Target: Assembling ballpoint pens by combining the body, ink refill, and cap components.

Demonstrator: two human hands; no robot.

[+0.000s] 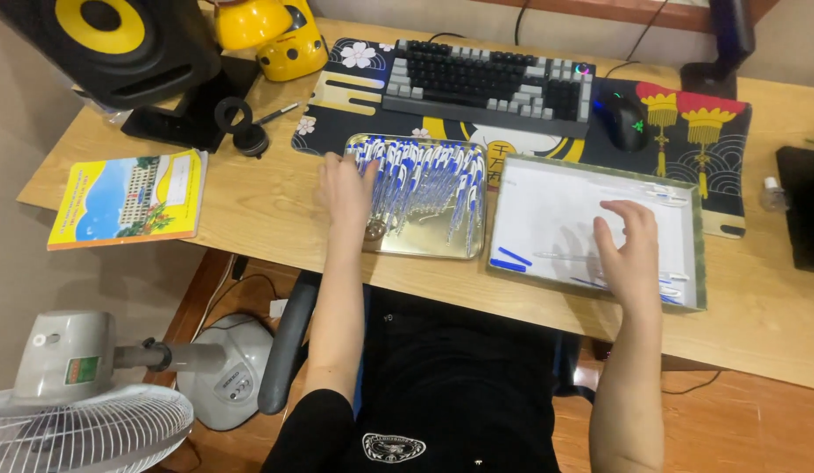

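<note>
The right hand [630, 241] lies with fingers spread, holding nothing, in the white box [698, 254] near blue caps [510, 260]. The left hand [346, 188] rests open on the pens [424, 180] in the metal tray [424, 245]. Behind stands a keyboard [490, 83].

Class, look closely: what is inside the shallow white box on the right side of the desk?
The white box holds a few loose blue pen parts near its front left corner and some clear ones along its right side. The right hand covers part of the floor, hiding whatever lies beneath.
</note>
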